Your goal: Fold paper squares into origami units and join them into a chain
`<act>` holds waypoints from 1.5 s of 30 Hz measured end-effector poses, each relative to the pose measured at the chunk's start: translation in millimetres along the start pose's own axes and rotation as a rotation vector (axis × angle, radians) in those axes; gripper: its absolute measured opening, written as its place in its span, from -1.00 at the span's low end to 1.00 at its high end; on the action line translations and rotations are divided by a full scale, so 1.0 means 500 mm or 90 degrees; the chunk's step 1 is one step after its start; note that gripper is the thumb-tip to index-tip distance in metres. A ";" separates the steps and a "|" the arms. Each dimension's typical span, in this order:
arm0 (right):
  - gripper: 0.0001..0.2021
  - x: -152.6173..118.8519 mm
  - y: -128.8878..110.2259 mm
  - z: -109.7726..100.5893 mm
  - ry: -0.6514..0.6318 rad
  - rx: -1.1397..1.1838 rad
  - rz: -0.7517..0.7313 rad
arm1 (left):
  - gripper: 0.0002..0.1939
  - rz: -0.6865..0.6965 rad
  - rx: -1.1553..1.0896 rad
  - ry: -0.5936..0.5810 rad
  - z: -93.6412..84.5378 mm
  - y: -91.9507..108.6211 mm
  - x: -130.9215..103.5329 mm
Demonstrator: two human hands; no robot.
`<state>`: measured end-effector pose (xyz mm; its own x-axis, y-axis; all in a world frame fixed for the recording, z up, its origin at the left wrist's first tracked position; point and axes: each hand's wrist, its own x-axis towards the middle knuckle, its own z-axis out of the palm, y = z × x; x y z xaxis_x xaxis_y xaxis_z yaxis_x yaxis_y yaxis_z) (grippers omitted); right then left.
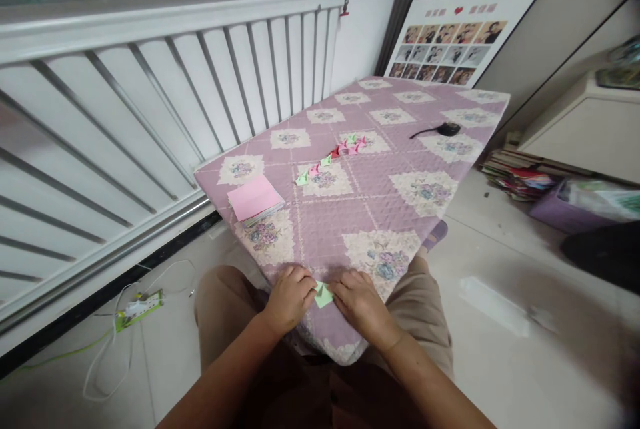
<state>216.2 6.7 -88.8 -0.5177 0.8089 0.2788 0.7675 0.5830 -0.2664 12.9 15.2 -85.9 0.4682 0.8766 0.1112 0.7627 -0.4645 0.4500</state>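
Observation:
A small folded piece of light green paper (323, 295) lies near the close end of the cloth-covered table. My left hand (291, 299) has its closed fingertips on the paper's left edge, and my right hand (361, 302) pinches its right edge. Farther up the table, several small folded paper pieces in pink, red and green (326, 160) form a slanting row. To the left of them sits a stack of square paper (255, 198) with a pink sheet on top.
The table (327, 236) wears a purple floral cloth. A black object with a thin tail (449, 128) rests at its far right. Left are a white radiator (200, 76) and a power strip (140, 310) on the floor. A photo board (450, 42) leans behind.

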 end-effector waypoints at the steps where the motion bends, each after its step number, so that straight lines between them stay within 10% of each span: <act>1: -0.88 -0.003 -0.002 0.001 -0.001 -0.009 -0.007 | -0.88 -0.004 0.002 -0.003 -0.002 0.001 0.000; 15: -0.72 -0.048 -0.028 -0.015 0.041 0.013 0.004 | -0.42 0.060 0.158 -0.096 -0.010 0.034 -0.060; 29: -0.64 -0.084 -0.026 0.004 0.000 0.019 0.000 | -0.42 0.058 0.108 -0.089 0.007 0.016 -0.090; 35: -0.82 -0.007 -0.014 -0.018 0.041 0.173 0.182 | -0.42 0.054 0.093 -0.077 0.014 0.011 -0.094; 45: -0.91 0.097 -0.043 -0.052 -0.217 0.063 0.284 | -0.43 0.050 0.087 -0.040 0.024 0.011 -0.102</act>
<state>184.5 31.6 -45.6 -0.2564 0.9476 -0.1903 0.9094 0.1698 -0.3797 -1.2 -33.5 -99.5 0.5521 0.8296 0.0836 0.7748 -0.5475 0.3163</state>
